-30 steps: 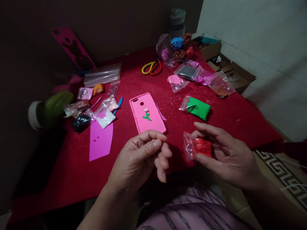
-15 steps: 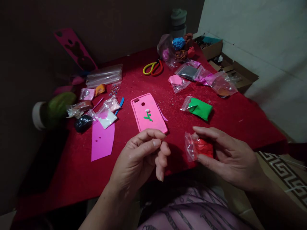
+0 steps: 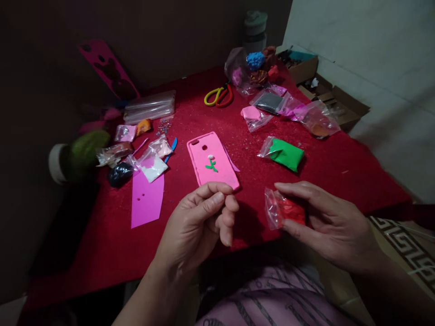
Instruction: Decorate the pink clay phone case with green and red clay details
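My left hand (image 3: 200,215) is in front of the pink phone case (image 3: 217,174), its thumb and index finger pinched together. Whatever lies between those fingertips is too small to make out. On the case, a green stem with leaves (image 3: 211,165) carries a small white blob (image 3: 210,157) at its top. My right hand (image 3: 326,222) has thumb and fingers around a clear bag of red clay (image 3: 290,212), at the table's near side. Just beyond it lies a bag of green clay (image 3: 287,155).
Scissors (image 3: 218,96) with yellow and red handles lie at the back. Left are a purple sheet (image 3: 147,203), a white clay bag (image 3: 154,168), a black clay lump (image 3: 120,174) and a green jar (image 3: 84,151). More clay bags (image 3: 268,102) lie back right, near cardboard boxes (image 3: 343,102).
The whole view has shifted slightly, moving the table's things a little right in the picture. Both hands keep nearly the same pose; the left fingers curl slightly closer.
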Tool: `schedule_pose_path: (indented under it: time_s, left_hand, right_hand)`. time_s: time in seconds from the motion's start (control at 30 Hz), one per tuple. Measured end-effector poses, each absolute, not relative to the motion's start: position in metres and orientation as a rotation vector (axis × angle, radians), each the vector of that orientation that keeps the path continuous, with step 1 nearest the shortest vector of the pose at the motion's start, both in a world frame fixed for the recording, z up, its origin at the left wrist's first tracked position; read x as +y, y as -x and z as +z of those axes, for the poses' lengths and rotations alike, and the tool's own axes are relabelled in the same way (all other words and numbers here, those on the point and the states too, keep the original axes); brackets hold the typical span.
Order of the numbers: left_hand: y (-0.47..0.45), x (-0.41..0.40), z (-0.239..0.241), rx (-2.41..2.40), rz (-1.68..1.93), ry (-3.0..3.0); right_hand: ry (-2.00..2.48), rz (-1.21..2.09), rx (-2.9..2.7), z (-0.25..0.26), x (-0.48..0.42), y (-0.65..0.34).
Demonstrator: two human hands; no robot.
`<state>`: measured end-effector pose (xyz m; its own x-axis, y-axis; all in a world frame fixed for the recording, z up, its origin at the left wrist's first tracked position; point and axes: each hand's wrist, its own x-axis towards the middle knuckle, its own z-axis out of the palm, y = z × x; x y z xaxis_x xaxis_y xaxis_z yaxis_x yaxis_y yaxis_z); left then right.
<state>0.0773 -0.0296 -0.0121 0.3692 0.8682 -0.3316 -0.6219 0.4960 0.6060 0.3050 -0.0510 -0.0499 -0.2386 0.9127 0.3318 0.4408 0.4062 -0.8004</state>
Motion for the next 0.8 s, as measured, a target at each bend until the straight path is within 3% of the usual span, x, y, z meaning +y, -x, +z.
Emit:
schedule_pose_path:
  time_s: [0.8]
  left_hand:
    - [-0.063,-0.034,-0.010,0.497,0.933,-0.125]
  right_hand:
    - [1.190,0.634,-1.873,-0.049,-0.053,-0.305]
